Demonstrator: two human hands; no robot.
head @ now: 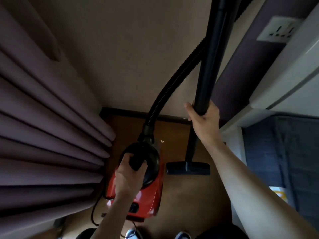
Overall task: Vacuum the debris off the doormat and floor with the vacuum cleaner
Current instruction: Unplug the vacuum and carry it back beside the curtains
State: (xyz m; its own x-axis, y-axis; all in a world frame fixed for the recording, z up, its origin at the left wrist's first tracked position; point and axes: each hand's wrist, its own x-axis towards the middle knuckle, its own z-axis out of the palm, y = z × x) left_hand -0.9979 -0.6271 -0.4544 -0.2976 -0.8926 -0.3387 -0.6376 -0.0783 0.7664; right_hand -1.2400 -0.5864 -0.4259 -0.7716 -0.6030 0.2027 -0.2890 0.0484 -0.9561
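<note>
Below the left hand point(131, 171), the red canister vacuum cleaner point(143, 192) is being gripped by its black handle, fingers curled shut around it. The black wand point(208, 66) is being clasped by the right hand point(202, 118); its floor nozzle point(188, 168) is resting on the brown floor point(186, 200) between both hands.

Vacuum cleaner point(145, 192) left of floor head point(188, 168) — curtain point(43, 118) leftmost.

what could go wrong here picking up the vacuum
The left hand grips the red vacuum handle close to the curtain, so lifting could snag the folds. The power cord trails by the feet and might trip the person. The right hand holds the tall tube, which could knock the wall socket.
</note>
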